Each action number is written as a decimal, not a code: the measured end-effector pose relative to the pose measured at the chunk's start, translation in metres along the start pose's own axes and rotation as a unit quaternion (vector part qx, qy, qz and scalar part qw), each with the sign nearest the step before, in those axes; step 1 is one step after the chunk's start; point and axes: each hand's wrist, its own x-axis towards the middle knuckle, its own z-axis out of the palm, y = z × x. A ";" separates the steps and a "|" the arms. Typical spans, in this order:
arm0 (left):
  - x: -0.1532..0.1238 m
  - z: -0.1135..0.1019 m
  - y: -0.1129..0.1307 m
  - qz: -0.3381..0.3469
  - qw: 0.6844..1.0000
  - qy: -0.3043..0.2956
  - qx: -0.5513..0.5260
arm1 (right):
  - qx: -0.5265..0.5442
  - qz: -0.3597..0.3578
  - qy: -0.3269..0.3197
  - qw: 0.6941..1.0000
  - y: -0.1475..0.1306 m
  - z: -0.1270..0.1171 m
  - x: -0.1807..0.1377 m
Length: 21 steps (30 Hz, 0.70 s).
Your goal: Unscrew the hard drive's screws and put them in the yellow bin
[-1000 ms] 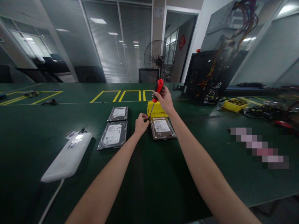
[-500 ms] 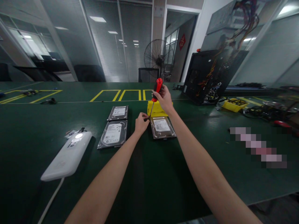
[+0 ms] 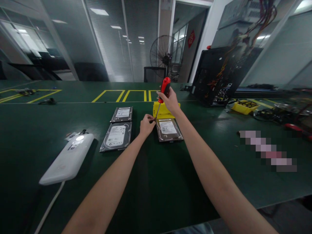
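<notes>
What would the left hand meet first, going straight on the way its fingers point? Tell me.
Likely the screwdriver, near its tip, by the right-hand hard drive; depth is unclear, and the left hand may already be in contact.

Three hard drives (image 3: 168,128) (plus one screwdriver (image 3: 165,87))

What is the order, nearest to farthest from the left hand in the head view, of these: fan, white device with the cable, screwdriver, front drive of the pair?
1. Screwdriver: its tip is at the fingertips of the left hand.
2. Front drive: just left of the hand.
3. White device: farther left.
4. Fan: beyond the green table.
</notes>
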 end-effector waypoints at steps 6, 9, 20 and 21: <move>0.000 0.001 -0.001 -0.009 1.000 -0.004 0.012 | 0.056 0.026 0.014 0.998 -0.015 0.004 -0.006; 0.000 0.001 -0.002 -0.011 1.000 -0.007 0.018 | 0.073 0.034 0.011 0.997 -0.019 0.004 -0.008; 0.001 0.002 -0.002 -0.012 0.999 -0.002 0.035 | 0.072 0.037 -0.018 0.997 -0.016 0.009 -0.011; 0.002 0.003 -0.003 -0.011 0.999 -0.002 0.035 | 0.069 0.037 -0.017 0.997 -0.015 0.009 -0.011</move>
